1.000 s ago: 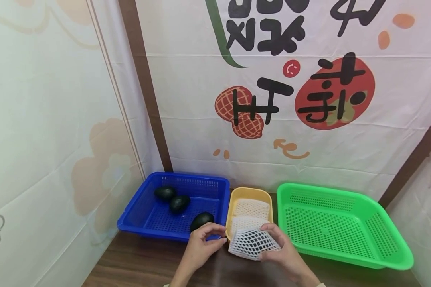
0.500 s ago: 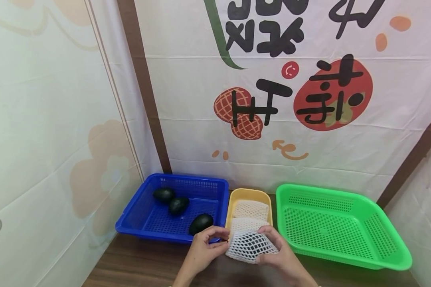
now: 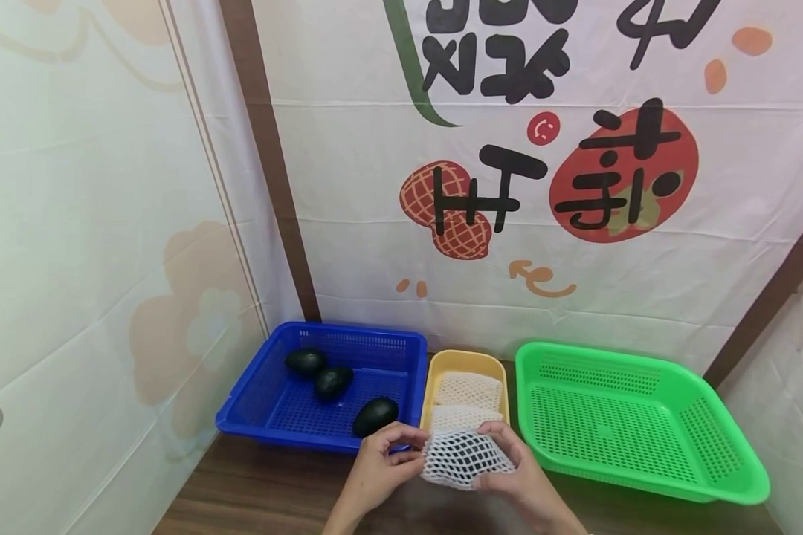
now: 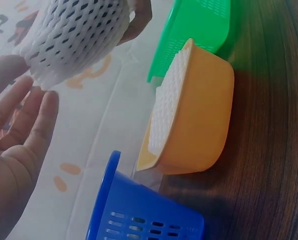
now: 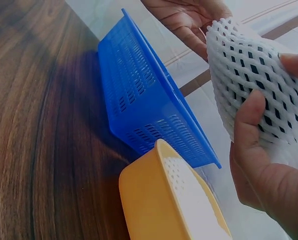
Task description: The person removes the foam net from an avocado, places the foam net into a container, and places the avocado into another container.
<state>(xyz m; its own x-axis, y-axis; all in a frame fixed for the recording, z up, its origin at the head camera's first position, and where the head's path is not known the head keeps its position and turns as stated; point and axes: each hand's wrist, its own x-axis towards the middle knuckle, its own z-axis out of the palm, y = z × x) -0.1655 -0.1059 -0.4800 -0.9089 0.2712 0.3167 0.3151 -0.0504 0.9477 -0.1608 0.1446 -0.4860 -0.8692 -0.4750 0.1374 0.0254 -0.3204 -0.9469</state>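
Observation:
A white foam net sleeve (image 3: 465, 459) is stretched over a dark fruit, seen through its mesh, above the table's front. My right hand (image 3: 527, 483) grips the covered fruit from the right, thumb and fingers on opposite sides. At the sleeve's left end, my left hand (image 3: 378, 468) pinches the edge between thumb and fingertips; the left wrist view shows the sleeve's gathered end (image 4: 41, 75) there. Three dark avocados lie in the blue basket (image 3: 282, 421), the nearest avocado (image 3: 375, 416) just behind my left hand. More flat foam net sleeves (image 3: 468, 390) fill the yellow tub (image 3: 435, 368).
To the right stands a green basket (image 3: 642, 487) with perforated walls. The yellow tub sits between the two baskets, behind my hands. A printed cloth (image 3: 348, 260) hangs behind them, and another cloth wall (image 3: 107, 334) rises at the left. The table (image 3: 241, 490) is dark wood.
My left hand has moved right, from beside the sleeve to its left edge, and now pinches it. The covered fruit in my right hand has shifted slightly left.

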